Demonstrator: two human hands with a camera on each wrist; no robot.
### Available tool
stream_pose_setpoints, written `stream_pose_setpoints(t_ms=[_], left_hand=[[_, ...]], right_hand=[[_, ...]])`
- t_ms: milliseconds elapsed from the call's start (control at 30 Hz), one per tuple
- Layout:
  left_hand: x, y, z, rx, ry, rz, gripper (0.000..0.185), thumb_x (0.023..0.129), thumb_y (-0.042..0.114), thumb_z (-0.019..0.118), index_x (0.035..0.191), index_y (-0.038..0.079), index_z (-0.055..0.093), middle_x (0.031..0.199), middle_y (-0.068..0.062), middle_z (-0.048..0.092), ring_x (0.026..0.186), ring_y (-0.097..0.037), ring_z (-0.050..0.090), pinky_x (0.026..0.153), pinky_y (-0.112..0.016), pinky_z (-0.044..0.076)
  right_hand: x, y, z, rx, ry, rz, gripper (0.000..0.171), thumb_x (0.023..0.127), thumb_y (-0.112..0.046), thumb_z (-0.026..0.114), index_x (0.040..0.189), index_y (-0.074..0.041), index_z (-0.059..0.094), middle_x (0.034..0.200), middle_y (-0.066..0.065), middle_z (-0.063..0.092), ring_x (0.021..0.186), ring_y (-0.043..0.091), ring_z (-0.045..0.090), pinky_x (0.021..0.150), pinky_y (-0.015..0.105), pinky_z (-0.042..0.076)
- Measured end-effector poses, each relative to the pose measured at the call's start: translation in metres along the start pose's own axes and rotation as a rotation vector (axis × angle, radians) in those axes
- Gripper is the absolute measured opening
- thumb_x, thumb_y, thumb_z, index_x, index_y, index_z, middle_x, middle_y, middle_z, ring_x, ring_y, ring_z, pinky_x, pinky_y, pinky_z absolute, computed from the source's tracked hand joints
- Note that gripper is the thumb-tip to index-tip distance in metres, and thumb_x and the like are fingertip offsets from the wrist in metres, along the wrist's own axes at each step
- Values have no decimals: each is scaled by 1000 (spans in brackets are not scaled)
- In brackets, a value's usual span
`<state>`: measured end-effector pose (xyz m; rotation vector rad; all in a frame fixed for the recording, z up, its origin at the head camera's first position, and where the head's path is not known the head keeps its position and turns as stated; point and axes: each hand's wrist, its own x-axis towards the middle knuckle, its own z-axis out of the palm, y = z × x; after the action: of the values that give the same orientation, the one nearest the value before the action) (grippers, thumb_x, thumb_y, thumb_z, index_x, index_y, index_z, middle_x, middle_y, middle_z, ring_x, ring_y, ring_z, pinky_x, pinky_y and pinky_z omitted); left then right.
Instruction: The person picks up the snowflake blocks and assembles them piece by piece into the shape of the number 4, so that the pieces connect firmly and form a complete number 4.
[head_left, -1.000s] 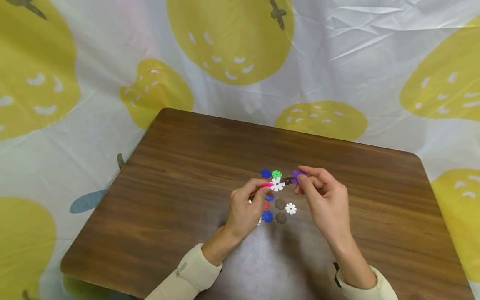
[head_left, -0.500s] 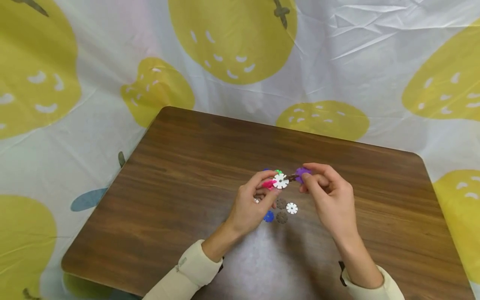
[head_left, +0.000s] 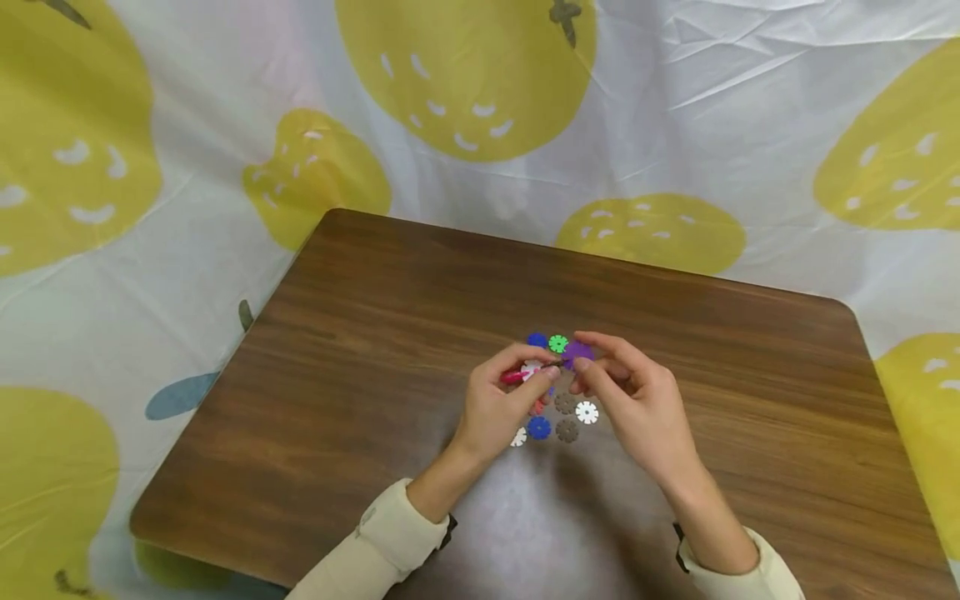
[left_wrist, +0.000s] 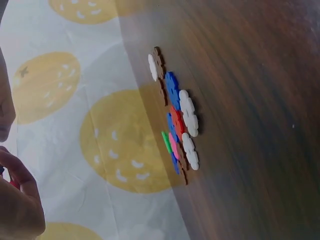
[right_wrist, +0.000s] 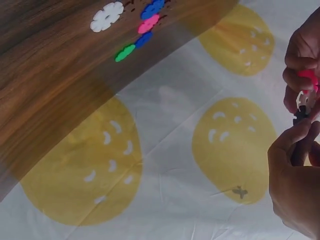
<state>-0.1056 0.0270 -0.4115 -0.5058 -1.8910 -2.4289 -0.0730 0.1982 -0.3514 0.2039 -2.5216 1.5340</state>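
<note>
Notched plastic discs, pink (head_left: 513, 377), white (head_left: 530, 367), brown (head_left: 557, 363) and purple (head_left: 578, 355), appear slotted together in a short chain above the table. My left hand (head_left: 495, 407) pinches the chain near the brown disc between thumb and index finger. With thumb and fingers, my right hand (head_left: 647, 408) pinches the purple disc at the chain's other end. The right wrist view shows the pink disc (right_wrist: 309, 78) and white disc (right_wrist: 304, 99) by the left hand's fingers. In the left wrist view, the held chain is mostly hidden by the left hand (left_wrist: 20, 195).
Loose discs lie on the brown wooden table (head_left: 375, 350) under the hands: blue (head_left: 539, 428), green (head_left: 558, 343), white (head_left: 587, 412), brown (head_left: 567, 431) and others. Several overlap from the low left wrist view. A white curtain (head_left: 720, 150) with yellow fruit prints hangs behind the table.
The right hand and the purple disc have moved left, closer to the left hand. The left hand's fingertips have shifted along the chain from the pink disc past the white one.
</note>
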Motion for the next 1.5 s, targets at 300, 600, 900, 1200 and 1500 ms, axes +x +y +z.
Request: stream_pose_setpoints(t_ms=[300,600,900,1200,1500], left_hand=[[0,1,-6,-69,52,-26,16,93,-1,71,108,-4,69,82,-7,72,60,-7,64,51,-23,58],[1,8,-5,-56,48,-34,16,94,0,70,109,-4,70,81,-5,70,57,-6,64,53,-26,60],[0,11,-6,-43,48,-44,15,93,-1,70,108,-4,71,78,0,70,57,-6,64,52,-23,58],[0,9,-4,-36,25,-27,15,93,0,71,107,-4,71,79,-2,69,53,-6,63,50,-21,56],[-2,10,-4,-23,18,-16,14,94,3,72,107,-3,72,79,-16,71,54,-5,63,52,-20,56]], right_hand=[[6,17,-6,-49,120,20,20,102,-20,67,119,-12,73,92,7,76,84,3,69,74,14,55],[16,59,-5,-221,137,11,38,97,-20,74,132,-7,67,109,13,70,102,15,66,90,20,53],[35,100,7,-320,10,93,57,96,-22,75,141,6,54,121,27,62,116,41,59,102,56,50],[52,127,20,-399,-74,151,55,96,-21,71,139,9,54,118,29,62,112,42,60,100,56,50],[66,139,38,-504,-105,84,35,91,-7,66,122,8,66,106,28,68,103,42,60,91,56,50]])
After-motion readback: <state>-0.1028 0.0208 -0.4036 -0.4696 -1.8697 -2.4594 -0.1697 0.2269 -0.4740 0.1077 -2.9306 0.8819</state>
